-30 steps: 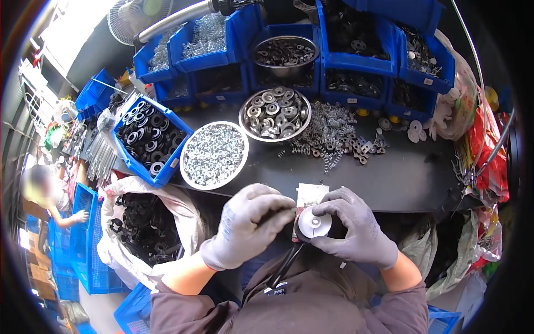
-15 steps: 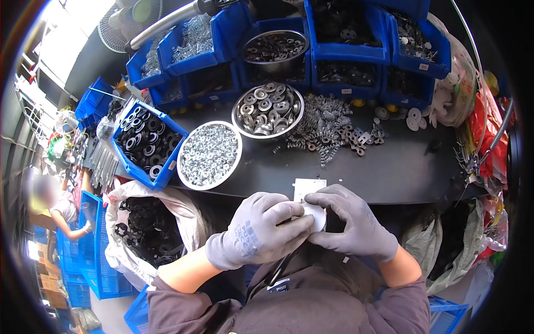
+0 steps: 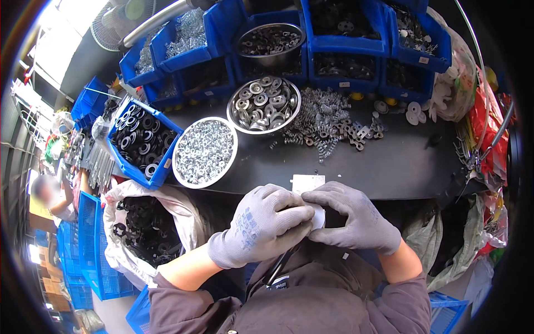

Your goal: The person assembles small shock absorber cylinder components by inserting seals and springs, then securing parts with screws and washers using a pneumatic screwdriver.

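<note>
- The left hand and right hand (both gloved) are closing together on a small white disc, centre frame.
- A steel bowl of small nuts is sitting farther up-left.
- Springs are lying beyond.

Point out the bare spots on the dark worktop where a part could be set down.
Bare: the right stretch of the worktop, below the spring pile; and the strip between the nut bowl and the white plate. Crowded: the back, with bowls, springs and blue bins.
</note>
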Tool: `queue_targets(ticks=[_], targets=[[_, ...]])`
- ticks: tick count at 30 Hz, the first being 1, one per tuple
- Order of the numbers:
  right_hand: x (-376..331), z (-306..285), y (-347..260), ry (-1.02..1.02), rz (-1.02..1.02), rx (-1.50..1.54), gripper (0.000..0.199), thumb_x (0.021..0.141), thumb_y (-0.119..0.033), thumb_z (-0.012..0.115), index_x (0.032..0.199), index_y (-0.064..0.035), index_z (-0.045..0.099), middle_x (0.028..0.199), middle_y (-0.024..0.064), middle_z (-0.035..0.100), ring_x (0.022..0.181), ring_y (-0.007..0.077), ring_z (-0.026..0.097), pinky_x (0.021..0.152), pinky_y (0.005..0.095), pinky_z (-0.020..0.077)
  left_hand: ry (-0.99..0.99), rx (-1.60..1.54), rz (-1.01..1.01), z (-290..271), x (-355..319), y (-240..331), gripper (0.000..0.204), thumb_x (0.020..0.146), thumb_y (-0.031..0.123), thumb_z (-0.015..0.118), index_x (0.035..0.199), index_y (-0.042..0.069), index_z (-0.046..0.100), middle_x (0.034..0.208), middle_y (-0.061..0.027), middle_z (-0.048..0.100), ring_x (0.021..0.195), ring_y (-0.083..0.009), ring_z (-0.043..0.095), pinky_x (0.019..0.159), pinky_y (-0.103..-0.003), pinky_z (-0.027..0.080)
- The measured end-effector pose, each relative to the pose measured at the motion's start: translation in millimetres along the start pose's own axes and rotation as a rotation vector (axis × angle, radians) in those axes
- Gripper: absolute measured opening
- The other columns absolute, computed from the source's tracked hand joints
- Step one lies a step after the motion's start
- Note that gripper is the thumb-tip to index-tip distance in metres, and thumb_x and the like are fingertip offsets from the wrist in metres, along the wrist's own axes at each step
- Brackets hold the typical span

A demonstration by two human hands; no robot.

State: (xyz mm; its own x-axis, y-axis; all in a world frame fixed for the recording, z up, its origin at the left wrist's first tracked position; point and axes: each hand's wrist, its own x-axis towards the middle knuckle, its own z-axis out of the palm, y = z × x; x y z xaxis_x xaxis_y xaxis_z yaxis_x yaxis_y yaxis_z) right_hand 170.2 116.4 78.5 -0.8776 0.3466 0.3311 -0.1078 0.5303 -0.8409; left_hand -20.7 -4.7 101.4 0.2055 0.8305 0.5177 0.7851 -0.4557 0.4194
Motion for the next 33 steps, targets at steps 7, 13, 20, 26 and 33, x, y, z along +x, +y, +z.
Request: queue_targets(ticks=[7,13,20,26,33], targets=[[3.6,-5.4,-0.1,-0.071,-0.011,0.087,0.059,0.077,-0.021,0.081,0.129,-0.0006,0.061,0.115,0.0164,0.067,0.107,0.0323,0.065,0.093,0.0398,0.0511,-0.144,-0.014,0.146,-12.1,12.4,-8.9,0.028,0.072,0.011,0.081,0.099,0.012,0.073,0.091,-0.0009,0.064,0.078,-0.0225,0.064,0.066,-0.036,0.050],[1.0,-4.5,12.8,-0.073,-0.048,0.113,0.063,0.075,-0.023,0.082,0.129,-0.0002,0.060,0.116,0.0170,0.067,0.105,0.0336,0.066,0.092,0.0405,0.0518,-0.085,-0.025,0.105,-5.4,5.0,-7.8,0.029,0.073,0.014,0.081,0.101,0.013,0.074,0.087,0.0004,0.064,0.079,-0.0223,0.064,0.069,-0.037,0.050],[-8.1,10.6,-12.9,0.132,0.026,-0.164,0.055,0.069,-0.026,0.086,0.113,-0.0025,0.064,0.106,0.0162,0.068,0.095,0.0356,0.067,0.082,0.0427,0.0541,-0.088,0.155,-0.020,-1.6,4.6,15.6,0.028,0.071,0.018,0.083,0.096,0.013,0.073,0.085,-0.0015,0.064,0.075,-0.0231,0.062,0.067,-0.037,0.049],[-8.1,9.6,-14.3,0.144,0.032,-0.196,0.054,0.069,-0.027,0.085,0.112,-0.0031,0.064,0.105,0.0158,0.068,0.096,0.0339,0.067,0.081,0.0427,0.0545,-0.040,0.346,-0.194,8.5,-2.0,27.7,0.031,0.069,0.026,0.085,0.094,0.013,0.072,0.083,-0.0007,0.062,0.078,-0.0234,0.062,0.067,-0.038,0.048],[-7.3,1.5,-4.5,0.053,-0.011,-0.184,0.056,0.072,-0.025,0.081,0.121,-0.0020,0.063,0.108,0.0175,0.067,0.101,0.0345,0.066,0.087,0.0421,0.0535,-0.031,0.273,-0.074,-1.7,-1.1,28.5,0.036,0.072,0.025,0.083,0.103,0.011,0.072,0.092,-0.0027,0.065,0.083,-0.0247,0.064,0.071,-0.040,0.050]])
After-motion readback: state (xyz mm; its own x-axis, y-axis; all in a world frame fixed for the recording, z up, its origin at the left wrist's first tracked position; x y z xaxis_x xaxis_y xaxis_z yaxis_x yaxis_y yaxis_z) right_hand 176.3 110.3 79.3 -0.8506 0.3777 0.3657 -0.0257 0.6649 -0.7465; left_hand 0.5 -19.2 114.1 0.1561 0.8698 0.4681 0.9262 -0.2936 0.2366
